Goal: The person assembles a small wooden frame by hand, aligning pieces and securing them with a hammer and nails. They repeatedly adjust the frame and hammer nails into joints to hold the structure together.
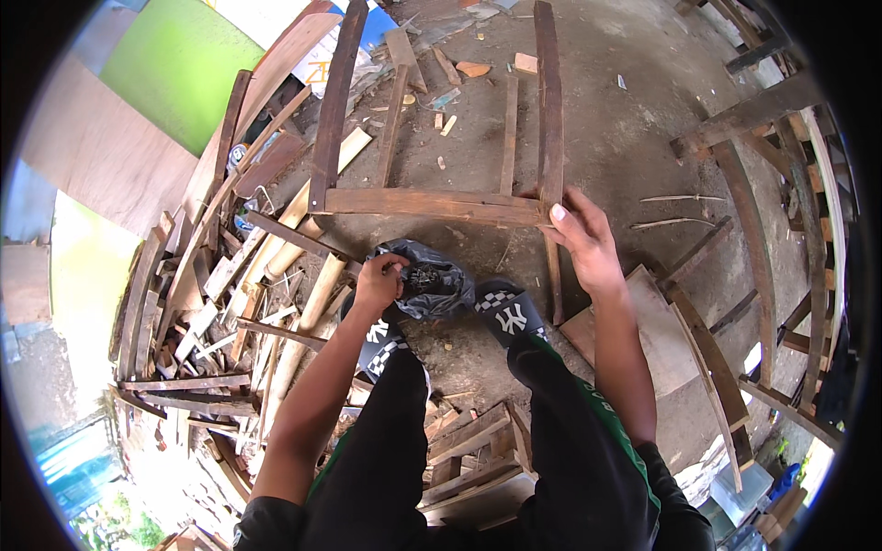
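Note:
A dark brown wooden frame (441, 206), made of long bars joined by a crosspiece, stands in front of me. My right hand (588, 241) grips its right corner, thumb on the near face and fingers partly hidden behind the wood. Between my feet sits a crumpled black plastic bag (430, 298), its mouth spread around a heap of small dark pieces that look like nails (424, 277). At the bag's left rim, my left hand (378, 281) is closed with its fingertips pinched together. Whatever it may hold is too small to tell.
Scrap wood strips (220, 303) pile up along the left. Curved wooden frames (749, 220) stand at the right beside a flat board (634, 321). Wood offcuts (473, 69) lie on the dirt floor beyond the frame. My slippered feet (505, 312) flank the bag.

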Tool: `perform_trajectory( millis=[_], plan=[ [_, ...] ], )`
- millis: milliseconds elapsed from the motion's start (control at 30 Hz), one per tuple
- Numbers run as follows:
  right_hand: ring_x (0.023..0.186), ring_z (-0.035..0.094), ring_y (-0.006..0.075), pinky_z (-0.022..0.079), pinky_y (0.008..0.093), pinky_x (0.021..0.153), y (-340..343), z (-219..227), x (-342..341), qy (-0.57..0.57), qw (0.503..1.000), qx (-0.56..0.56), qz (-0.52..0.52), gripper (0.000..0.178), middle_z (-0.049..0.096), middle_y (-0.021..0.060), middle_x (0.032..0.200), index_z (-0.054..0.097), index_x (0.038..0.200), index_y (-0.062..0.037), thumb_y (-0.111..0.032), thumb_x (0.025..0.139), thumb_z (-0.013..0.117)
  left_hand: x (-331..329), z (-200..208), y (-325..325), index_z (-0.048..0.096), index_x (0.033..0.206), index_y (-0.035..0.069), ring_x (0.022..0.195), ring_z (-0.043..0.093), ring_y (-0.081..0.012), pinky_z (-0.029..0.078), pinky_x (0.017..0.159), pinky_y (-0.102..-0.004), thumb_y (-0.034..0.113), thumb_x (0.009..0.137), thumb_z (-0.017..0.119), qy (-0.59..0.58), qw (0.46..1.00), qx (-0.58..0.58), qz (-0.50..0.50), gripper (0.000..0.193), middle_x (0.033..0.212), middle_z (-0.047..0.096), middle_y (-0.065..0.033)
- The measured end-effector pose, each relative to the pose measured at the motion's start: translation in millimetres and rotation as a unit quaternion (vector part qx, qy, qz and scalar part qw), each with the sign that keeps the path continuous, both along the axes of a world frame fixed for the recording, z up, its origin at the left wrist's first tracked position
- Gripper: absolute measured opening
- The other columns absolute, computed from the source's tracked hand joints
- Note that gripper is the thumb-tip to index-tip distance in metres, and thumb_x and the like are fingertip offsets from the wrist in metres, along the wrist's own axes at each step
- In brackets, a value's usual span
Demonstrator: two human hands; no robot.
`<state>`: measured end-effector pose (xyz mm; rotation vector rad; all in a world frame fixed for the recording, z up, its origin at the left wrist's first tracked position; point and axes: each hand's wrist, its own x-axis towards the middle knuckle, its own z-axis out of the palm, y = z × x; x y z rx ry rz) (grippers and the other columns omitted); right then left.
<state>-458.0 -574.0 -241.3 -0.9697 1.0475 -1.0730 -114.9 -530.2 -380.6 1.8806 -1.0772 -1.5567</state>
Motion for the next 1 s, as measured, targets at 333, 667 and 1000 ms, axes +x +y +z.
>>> perform_trajectory(
  millis=[333, 667, 1000],
  plan=[
    [0.131, 0.061, 0.0271, 0.045, 0.0469, 0.114, 0.8, 0.4, -7.1, 0.041, 0.999, -0.008, 0.015, 0.058, 0.065, 0.0174, 0.138, 0.052, 0.145, 0.0056, -0.037, 0.106, 0.059, -1.2, -14.7, 19.5, 0.077, 0.105, 0.003, 0.088, 0.076, -0.0308, 0.060, 0.078, -0.0366, 0.008, 0.091, 0.073, -0.183, 0.940, -0.241, -0.161, 0.016, 0.094, 0.075, -0.0160],
    [0.130, 0.061, 0.0260, 0.045, 0.0442, 0.113, 0.4, 0.2, -3.1, 0.031, 0.999, -0.009, 0.016, 0.057, 0.065, 0.0162, 0.137, 0.053, 0.144, 0.0052, -0.036, 0.105, 0.060, -28.4, -32.4, 16.8, 0.074, 0.106, 0.003, 0.103, 0.071, -0.0418, 0.058, 0.091, -0.0508, -0.002, 0.082, 0.064, -0.334, 0.889, -0.133, -0.284, 0.026, 0.114, 0.070, -0.0222],
    [0.131, 0.061, 0.0270, 0.044, 0.0477, 0.113, -2.0, 4.7, -2.6, 0.049, 0.998, -0.026, 0.042, 0.056, 0.066, 0.0170, 0.136, 0.054, 0.143, 0.0040, -0.038, 0.106, 0.058, -16.1, -43.2, 33.0, 0.069, 0.110, 0.006, 0.107, 0.069, -0.0391, 0.060, 0.086, -0.0490, 0.008, 0.089, 0.063, -0.350, 0.838, -0.220, -0.358, 0.022, 0.129, 0.062, -0.0172]
  ],
)
